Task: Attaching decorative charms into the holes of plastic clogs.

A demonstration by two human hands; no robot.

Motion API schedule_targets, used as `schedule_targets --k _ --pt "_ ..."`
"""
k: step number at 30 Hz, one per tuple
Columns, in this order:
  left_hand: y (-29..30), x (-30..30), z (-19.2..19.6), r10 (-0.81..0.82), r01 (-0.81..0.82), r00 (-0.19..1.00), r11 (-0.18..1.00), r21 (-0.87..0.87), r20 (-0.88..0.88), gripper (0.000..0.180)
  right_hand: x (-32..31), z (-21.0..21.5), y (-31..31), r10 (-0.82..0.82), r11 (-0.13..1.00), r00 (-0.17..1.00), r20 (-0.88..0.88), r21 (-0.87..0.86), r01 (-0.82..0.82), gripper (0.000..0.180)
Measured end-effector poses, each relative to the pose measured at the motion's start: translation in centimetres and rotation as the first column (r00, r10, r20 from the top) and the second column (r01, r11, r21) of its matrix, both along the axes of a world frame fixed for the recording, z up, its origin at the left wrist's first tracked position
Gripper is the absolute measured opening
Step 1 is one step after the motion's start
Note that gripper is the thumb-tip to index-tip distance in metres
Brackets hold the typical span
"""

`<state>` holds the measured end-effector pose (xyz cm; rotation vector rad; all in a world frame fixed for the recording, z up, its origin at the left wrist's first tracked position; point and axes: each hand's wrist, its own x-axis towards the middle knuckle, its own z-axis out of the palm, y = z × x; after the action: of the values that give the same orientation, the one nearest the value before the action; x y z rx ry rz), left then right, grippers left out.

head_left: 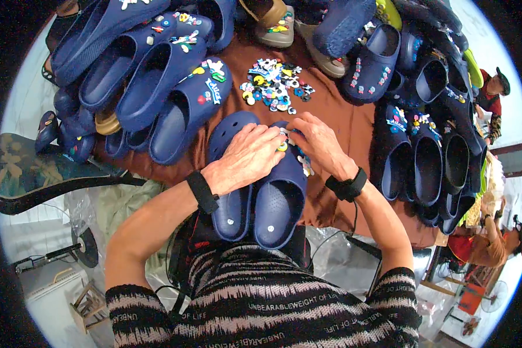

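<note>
Two navy foam clogs lie side by side at the near edge of the brown cloth, toes pointing away from me. The left clog has bare holes on its toe. The right clog bears colourful shoe charms on its upper. My left hand reaches across the left clog, its bent fingertips closed on the right clog's upper beside a charm. From the other side, my right hand curls its fingers over that clog's toe. Whatever is under the fingertips is hidden. Just beyond lies a pile of loose charms.
Decorated navy clogs are heaped at the left and right of the brown cloth. A tan clog stands at the back. A dark floral-patterned chair or board is at the left. Two other people are at the far right.
</note>
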<state>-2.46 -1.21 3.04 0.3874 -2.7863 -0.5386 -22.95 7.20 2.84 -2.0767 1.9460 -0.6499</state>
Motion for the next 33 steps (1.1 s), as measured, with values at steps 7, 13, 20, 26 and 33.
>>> schedule_targets --k 7,13,20,26,33 --pt "-0.6 -0.5 0.0 -0.055 0.053 0.998 0.994 -0.099 -0.014 0.031 0.3 -0.5 -0.5 0.051 0.994 0.997 -0.052 -0.089 -0.056 0.020" --pt "-0.2 -0.2 -0.7 -0.040 0.036 0.998 0.996 -0.078 -0.050 0.030 -0.1 -0.1 -0.5 0.144 0.986 0.987 -0.078 -0.077 -0.150 0.026" --pt "-0.2 -0.3 -0.6 0.010 -0.014 0.998 0.998 -0.055 -0.069 0.028 0.7 -0.1 -1.0 0.031 0.997 0.974 -0.223 -0.059 -0.046 0.023" --pt "-0.6 -0.2 -0.2 -0.012 0.014 1.000 0.994 0.109 -0.015 0.025 -1.1 0.0 -1.7 0.047 0.994 0.996 0.081 0.099 -0.055 0.022" --pt "-0.4 1.4 0.3 0.039 -0.037 0.998 0.998 0.058 -0.047 0.028 -1.0 1.6 -3.3 0.039 0.950 0.999 -0.025 0.310 -0.029 0.031"
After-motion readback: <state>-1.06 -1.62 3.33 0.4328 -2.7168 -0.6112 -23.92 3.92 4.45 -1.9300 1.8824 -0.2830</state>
